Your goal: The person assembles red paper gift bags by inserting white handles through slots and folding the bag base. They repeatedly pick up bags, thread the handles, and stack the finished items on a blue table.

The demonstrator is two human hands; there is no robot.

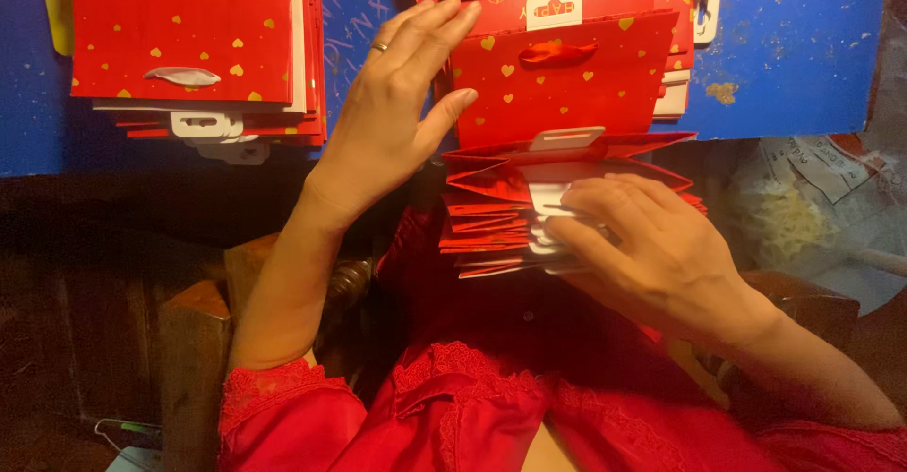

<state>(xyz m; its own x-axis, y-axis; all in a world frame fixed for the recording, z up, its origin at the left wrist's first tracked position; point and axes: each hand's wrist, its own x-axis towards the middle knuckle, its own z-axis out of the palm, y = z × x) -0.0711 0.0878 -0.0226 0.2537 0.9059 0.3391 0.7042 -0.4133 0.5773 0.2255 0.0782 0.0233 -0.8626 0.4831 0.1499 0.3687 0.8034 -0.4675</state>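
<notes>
1. red lace-trimmed sleeves (444,406) sit lowest in view, right under your arms; loose cuffs could snag a bag corner as you pull back.
2. your right hand (652,250) lies on the fanned stack of folded red gift bags (501,231), fingers (590,203) together and pressed on the white hang tabs. the stack overhangs the near edge of the blue counter (794,47) toward your lap, so easing that pressure could, in my judgement, let the lower bags slide off and spill.
3. your left hand (392,113) is open, fingers spread and flat against the left edge of the upright heart-print bag (567,85), gripping nothing. a push too far right would tip that bag onto the tabs.
4. the ribbon handle (557,52) could catch a fingertip.
5. a second pile of red bags (189,37) lies well apart to the left; the blue strip between the piles is your only open room.
6. to the right, crumpled plastic wrapping (812,207) crowds the counter edge; below, dark wooden furniture (194,340) hems in your left elbow.
</notes>
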